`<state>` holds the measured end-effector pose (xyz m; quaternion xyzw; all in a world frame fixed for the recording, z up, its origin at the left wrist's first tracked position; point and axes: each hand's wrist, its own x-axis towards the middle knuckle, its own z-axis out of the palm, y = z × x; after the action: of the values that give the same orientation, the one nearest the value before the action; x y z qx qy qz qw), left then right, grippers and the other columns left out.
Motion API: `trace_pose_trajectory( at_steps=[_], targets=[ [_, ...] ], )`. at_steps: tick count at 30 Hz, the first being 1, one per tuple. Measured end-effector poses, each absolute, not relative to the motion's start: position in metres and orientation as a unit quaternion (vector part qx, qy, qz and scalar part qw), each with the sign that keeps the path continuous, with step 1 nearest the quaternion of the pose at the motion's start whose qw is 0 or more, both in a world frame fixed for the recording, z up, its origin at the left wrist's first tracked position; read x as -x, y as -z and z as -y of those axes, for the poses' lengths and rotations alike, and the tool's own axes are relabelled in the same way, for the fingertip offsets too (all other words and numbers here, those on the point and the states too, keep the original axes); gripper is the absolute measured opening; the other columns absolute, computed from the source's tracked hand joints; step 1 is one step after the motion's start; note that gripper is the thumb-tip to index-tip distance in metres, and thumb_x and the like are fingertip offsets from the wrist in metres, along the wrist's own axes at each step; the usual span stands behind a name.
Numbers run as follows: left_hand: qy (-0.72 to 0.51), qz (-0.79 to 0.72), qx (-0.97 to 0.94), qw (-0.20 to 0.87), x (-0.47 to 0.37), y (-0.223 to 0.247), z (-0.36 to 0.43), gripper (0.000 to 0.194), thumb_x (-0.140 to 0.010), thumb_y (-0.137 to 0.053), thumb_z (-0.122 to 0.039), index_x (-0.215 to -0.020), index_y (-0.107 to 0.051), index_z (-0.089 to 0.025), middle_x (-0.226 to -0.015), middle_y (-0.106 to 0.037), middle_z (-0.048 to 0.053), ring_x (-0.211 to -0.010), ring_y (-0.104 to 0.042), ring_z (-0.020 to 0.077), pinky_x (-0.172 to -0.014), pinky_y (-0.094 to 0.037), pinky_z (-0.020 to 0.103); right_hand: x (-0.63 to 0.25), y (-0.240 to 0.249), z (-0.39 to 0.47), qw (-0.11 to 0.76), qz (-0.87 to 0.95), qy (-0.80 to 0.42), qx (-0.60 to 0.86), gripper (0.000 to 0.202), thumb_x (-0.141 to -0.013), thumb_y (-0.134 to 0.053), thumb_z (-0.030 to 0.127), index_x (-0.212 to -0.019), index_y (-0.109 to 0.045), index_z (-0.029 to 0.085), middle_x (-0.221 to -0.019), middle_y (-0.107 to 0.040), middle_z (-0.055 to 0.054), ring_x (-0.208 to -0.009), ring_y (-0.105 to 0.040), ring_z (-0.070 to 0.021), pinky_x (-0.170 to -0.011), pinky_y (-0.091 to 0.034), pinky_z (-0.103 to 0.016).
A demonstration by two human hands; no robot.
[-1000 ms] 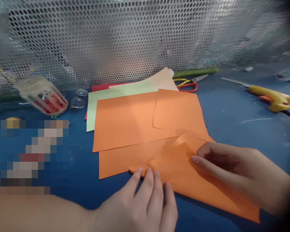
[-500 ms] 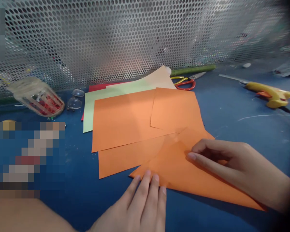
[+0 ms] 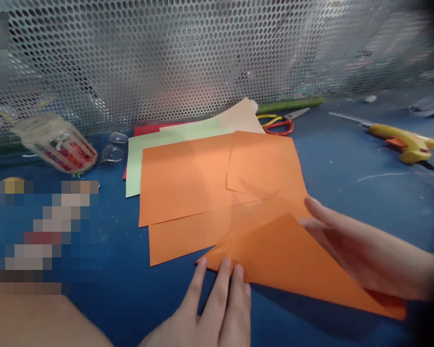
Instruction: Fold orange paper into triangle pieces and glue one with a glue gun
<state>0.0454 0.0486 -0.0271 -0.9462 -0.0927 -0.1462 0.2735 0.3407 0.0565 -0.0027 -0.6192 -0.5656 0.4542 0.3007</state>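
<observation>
A folded triangle of orange paper [image 3: 275, 255] lies near the table's front, its peak standing a little off the sheets behind. My left hand [image 3: 213, 308] rests on its near left edge, fingers spread and flat. Behind the triangle's right slope is my right hand [image 3: 361, 246], thumb stretched out and apart from the paper. The other fingers of that hand are partly hidden by the paper, which leans against them. More orange sheets [image 3: 184, 183] lie overlapping just beyond, one with a torn-looking edge.
Pale green paper [image 3: 133, 168] and red paper [image 3: 144, 130] lie at the back, beside red-and-yellow-handled scissors [image 3: 280, 126]. A yellow glue gun [image 3: 405, 137] rests at the right. Eyeglasses [image 3: 114, 147] and a tipped jar [image 3: 58, 144] are at the left, before a perforated metal panel [image 3: 184, 62].
My right hand has let go its pinch and turned behind the paper's right slope. The folded part now tilts up toward me. My left hand stays on the near left edge.
</observation>
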Motion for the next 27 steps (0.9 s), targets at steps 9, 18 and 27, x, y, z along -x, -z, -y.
trace_pose_trajectory(
  at_steps=[9,18,27],
  targets=[
    [0.153,0.101,0.943,0.278,-0.047,0.03,-0.048,0.035,-0.108,-0.052,-0.012,-0.126,-0.081,-0.019,-0.121,-0.087,-0.002,-0.112,-0.08,0.0188,-0.092,-0.06,0.039,-0.359,0.024,-0.048,0.421,0.541,-0.431,0.586,0.063,-0.089,-0.074,0.078,-0.139,-0.071,0.04,-0.156,-0.068,-0.011,-0.126,-0.076,-0.034,-0.1,-0.066,-0.043],
    [0.148,0.104,0.947,0.266,-0.043,0.025,-0.047,0.032,-0.111,-0.051,-0.018,-0.127,-0.079,-0.012,-0.12,-0.088,0.005,-0.114,-0.081,0.021,-0.091,-0.063,0.034,-0.354,0.029,-0.039,0.26,0.662,-0.337,0.617,0.055,-0.094,-0.067,0.081,-0.097,-0.083,0.028,-0.088,-0.082,-0.009,-0.073,-0.075,-0.0239,-0.063,-0.062,-0.03],
    [0.168,0.147,0.938,0.264,-0.048,0.028,-0.042,0.03,-0.115,-0.055,-0.021,-0.114,-0.082,-0.008,-0.11,-0.089,0.003,-0.107,-0.081,0.0189,-0.088,-0.065,0.032,-0.353,0.037,-0.032,0.229,0.721,-0.223,0.615,0.051,-0.109,-0.052,0.068,-0.123,-0.087,0.034,-0.107,-0.086,-0.01,-0.087,-0.081,-0.0266,-0.061,-0.059,-0.03]
  ],
)
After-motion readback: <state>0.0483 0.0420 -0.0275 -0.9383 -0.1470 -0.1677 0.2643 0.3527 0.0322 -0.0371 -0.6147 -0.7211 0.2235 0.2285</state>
